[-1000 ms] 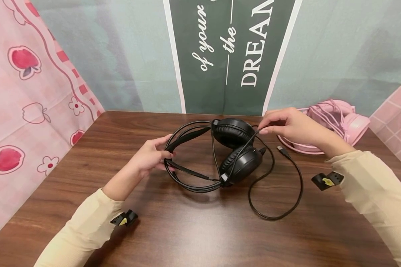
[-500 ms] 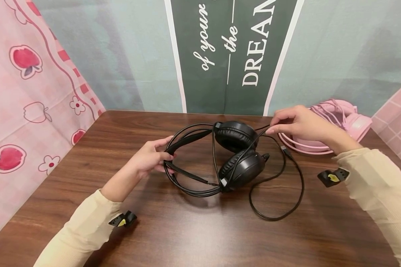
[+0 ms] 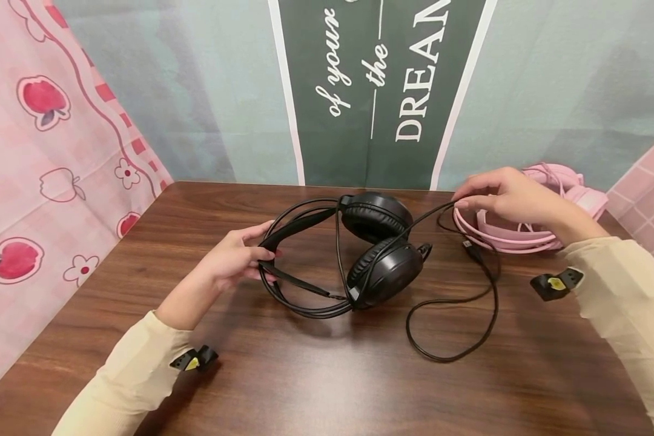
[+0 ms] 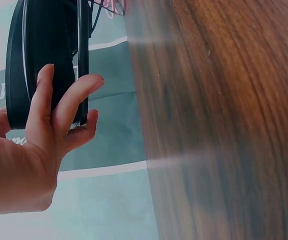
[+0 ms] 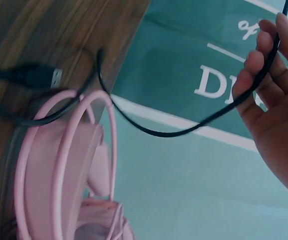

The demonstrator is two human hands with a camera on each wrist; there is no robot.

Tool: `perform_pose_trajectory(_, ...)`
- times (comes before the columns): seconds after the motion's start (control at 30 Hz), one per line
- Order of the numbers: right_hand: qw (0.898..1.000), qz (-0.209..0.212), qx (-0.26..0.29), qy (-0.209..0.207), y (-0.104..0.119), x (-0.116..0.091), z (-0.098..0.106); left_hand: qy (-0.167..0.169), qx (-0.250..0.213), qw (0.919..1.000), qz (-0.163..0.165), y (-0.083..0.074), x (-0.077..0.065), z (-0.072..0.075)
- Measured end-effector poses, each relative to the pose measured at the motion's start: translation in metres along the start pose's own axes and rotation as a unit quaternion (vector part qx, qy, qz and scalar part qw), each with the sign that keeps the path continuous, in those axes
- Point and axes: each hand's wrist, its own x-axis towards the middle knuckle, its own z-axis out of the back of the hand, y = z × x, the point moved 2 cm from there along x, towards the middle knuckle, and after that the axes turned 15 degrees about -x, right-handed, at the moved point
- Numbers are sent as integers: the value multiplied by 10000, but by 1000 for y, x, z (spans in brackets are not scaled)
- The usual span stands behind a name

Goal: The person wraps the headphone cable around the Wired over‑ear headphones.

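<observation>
Black over-ear headphones (image 3: 389, 272) are tilted up off the table in the head view, ear cups to the right and headband to the left. My left hand (image 3: 237, 257) grips the headband at its top; the left wrist view shows fingers around the black band (image 4: 16, 75). Off to the right, my right hand (image 3: 509, 197) pinches the headphones' black cable (image 5: 168, 134) between thumb and fingers. From there the cable runs down and loops on the table, with its USB plug (image 3: 470, 247) lying near the pink headphones.
Pink headphones (image 3: 583, 197) with a bundled pink cord rest at the back right of the brown wooden table (image 3: 316, 375), just behind my right hand. A green printed cloth (image 3: 370, 163) hangs behind the table, and a pink patterned cloth (image 3: 54, 212) hangs at the left.
My right hand has moved right with the cable, drawing it out from the ear cups. The black headphones and my left hand have shifted slightly left.
</observation>
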Motion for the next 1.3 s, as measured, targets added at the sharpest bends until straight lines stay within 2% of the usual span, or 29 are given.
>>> perform_pose_trajectory(0.27,9940,-1073,35,-221,-24,-8,2,95,-50,9999,-57,-2,-4,5)
perform_pose_trajectory(0.37,9910,-1292,36,-344,-30,-10,2,115,-29,9999,-88,-2,-5,6)
perform_pose_trajectory(0.53,9893,-1339,-21,-581,-30,-8,2,183,47,9998,-49,0,-4,5)
perform_pose_trajectory(0.77,9841,-1326,328,-1135,-19,8,10,220,226,9991,269,5,-1,-3)
perform_pose_trajectory(1.07,9827,-1413,355,-1144,-5,27,15,467,526,9966,433,8,4,-12)
perform_pose_trajectory(1.3,9833,-1217,100,-1350,1,40,16,640,599,9952,445,7,6,-20)
